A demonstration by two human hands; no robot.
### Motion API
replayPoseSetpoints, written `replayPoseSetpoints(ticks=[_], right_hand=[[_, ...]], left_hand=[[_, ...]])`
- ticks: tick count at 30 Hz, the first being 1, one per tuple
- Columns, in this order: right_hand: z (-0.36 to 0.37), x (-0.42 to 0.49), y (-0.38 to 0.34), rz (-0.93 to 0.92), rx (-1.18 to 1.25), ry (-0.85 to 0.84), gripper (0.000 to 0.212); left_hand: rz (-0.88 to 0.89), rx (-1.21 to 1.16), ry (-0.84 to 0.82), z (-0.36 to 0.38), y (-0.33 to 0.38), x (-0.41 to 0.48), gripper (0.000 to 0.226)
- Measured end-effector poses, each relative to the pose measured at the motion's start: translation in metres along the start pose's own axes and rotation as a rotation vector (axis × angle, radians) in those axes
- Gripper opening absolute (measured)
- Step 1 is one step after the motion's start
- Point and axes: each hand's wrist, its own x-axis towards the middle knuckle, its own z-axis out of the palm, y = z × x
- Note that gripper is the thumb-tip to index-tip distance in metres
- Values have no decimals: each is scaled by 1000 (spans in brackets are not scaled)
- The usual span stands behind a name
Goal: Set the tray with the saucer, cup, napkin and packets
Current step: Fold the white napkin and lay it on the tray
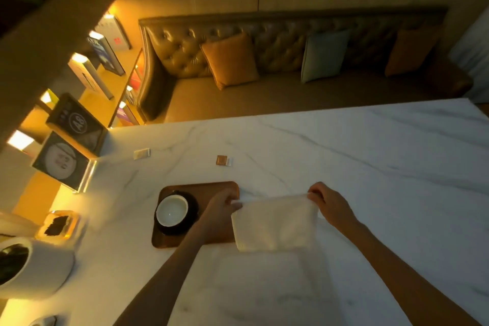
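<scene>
A person is standing over a white marble table (pixel 370 167), and both hands are holding a white napkin (pixel 277 222) by its far corners. The left hand (pixel 221 202) is pinching the napkin's far left corner, fingers curled around the cloth, above the right part of a wooden tray (pixel 209 188). The right hand (pixel 326 200) is gripping the far right corner in the same way, over bare table just right of the tray. The napkin is hanging stretched between them, its left edge overlapping the tray's right edge; whether its lower edge is touching the table cannot be told.

The tray is sitting near the table's near left part, well in from the edges. A dark saucer (pixel 191 209) is lying on the tray's left half, and a white cup (pixel 172 210) is standing upright on it, its mouth facing up.

Two packets are lying on the table beyond the tray, well apart from each other: a white packet (pixel 141 154) towards the far left corner, and a brown packet (pixel 223 160) just past the tray's far right corner.

Along the table's left edge, a white pot (pixel 45 267) with dark contents is standing near the near corner, with a small lit holder (pixel 59 225) just beyond it. A tufted sofa (pixel 264 92) with cushions is running along the far side of the table
</scene>
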Motion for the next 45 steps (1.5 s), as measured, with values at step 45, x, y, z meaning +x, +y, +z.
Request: replayPoseSetpoints(ticks=[45], right_hand=[[-179,-61,-252,-765,204,640,16]], left_hand=[[706,-369,495,-89,271,-116,34]])
